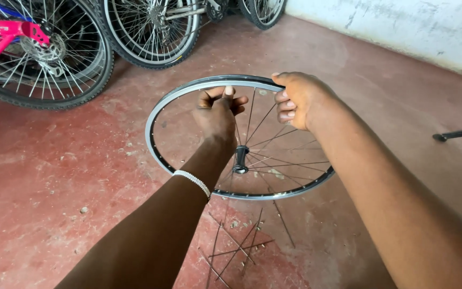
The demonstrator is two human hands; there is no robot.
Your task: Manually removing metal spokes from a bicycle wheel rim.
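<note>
I am looking at one bare wheel rim (159, 115), held up over the red floor (54, 176). It has one hub (240, 159) in the middle and only some spokes, mostly on the right side. My right hand (297, 100) is curling shut around the top of the rim. My left hand (219, 111) is reaching inside the rim, with its fingers pinching something thin near the top; I cannot tell what. About six loose spokes (236, 243) are lying crossed on the floor below. Three bike wheels (151, 32) are standing behind.
</note>
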